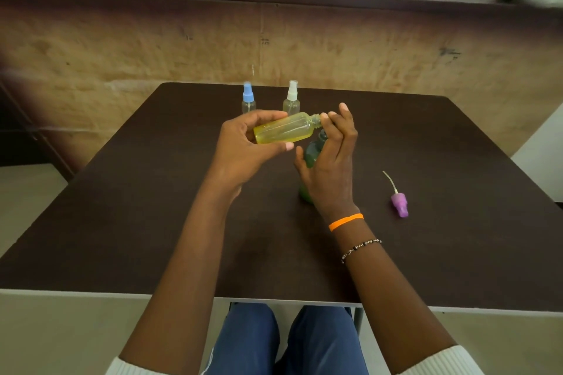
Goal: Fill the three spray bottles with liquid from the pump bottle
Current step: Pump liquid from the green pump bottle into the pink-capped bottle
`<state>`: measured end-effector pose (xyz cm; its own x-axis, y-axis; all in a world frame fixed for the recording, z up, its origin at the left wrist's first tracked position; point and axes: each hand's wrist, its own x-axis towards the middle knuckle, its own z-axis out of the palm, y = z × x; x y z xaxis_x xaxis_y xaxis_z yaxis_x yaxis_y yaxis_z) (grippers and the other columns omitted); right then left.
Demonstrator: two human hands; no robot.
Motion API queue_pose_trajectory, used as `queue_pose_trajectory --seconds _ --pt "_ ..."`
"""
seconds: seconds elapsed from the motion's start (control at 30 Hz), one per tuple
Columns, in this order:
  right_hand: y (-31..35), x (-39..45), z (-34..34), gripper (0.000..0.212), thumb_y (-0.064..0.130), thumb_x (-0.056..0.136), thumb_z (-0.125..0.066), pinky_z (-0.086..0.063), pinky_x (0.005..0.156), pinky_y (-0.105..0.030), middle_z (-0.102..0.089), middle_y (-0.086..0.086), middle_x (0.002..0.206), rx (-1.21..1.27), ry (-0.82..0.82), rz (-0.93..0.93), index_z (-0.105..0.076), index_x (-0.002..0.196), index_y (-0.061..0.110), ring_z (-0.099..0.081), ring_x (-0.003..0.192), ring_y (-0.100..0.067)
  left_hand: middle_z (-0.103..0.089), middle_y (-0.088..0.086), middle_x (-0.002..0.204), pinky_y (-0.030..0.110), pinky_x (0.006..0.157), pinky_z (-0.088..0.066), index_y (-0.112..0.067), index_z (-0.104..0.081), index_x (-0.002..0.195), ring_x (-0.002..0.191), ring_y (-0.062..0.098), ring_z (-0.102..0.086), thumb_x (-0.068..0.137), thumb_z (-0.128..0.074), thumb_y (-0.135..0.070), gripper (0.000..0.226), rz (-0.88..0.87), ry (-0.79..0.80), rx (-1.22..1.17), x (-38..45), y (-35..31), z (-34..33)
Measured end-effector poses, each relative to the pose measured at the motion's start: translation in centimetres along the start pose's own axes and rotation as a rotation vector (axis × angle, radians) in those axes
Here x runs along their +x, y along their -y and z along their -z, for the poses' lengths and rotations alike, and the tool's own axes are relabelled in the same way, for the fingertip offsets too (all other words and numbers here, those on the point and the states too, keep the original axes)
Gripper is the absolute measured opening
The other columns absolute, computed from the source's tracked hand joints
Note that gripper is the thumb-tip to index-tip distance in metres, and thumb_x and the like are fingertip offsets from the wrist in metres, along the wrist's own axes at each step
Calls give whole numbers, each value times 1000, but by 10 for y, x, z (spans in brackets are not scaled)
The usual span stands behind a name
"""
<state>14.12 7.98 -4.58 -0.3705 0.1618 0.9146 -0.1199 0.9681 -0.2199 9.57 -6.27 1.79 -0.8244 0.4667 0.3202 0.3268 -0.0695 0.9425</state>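
Left grip (243,143) clamped round uncapped yellow bottle (285,130), nearly level; right grip (330,158) fingers loose, holding nothing, at neck. Tilt further: liquid spills onto surface (152,222).

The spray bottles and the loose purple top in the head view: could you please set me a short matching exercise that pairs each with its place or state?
Things:
1. Blue-capped spray bottle
2. White-capped spray bottle
3. Yellow bottle
4. Purple spray top

Places or states:
A. Lying on the table, right of the hands
B. Uncapped, tilted, in the left hand
C. Standing at the far edge, leftmost
D. Standing at the far edge, right of the other capped bottle

Pairs: 1-C, 2-D, 3-B, 4-A
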Motion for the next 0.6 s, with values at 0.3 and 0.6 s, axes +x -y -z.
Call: queue_pose_trajectory --seconds 0.3,0.6 --pt "-3 4 -4 65 0 68 -77 -43 102 -34 -31 -8 119 -9 -63 3 -38 120 6 -41 116 -28 -70 -5 96 18 74 -53 -19 -68 103 89 4 -67 66 -81 -1 43 14 -9 13 2 2 0" --pt "-3 -1 -2 76 3 72 -79 -40 107 -42 -28 -9 131 -17 -2 7 -31 132 5 -32 130 -29 -70 -7 95 16 71 -52 -19 -68 104 87 2 -67 65 -81 -1 44 20 -17 8 1 0 -1"
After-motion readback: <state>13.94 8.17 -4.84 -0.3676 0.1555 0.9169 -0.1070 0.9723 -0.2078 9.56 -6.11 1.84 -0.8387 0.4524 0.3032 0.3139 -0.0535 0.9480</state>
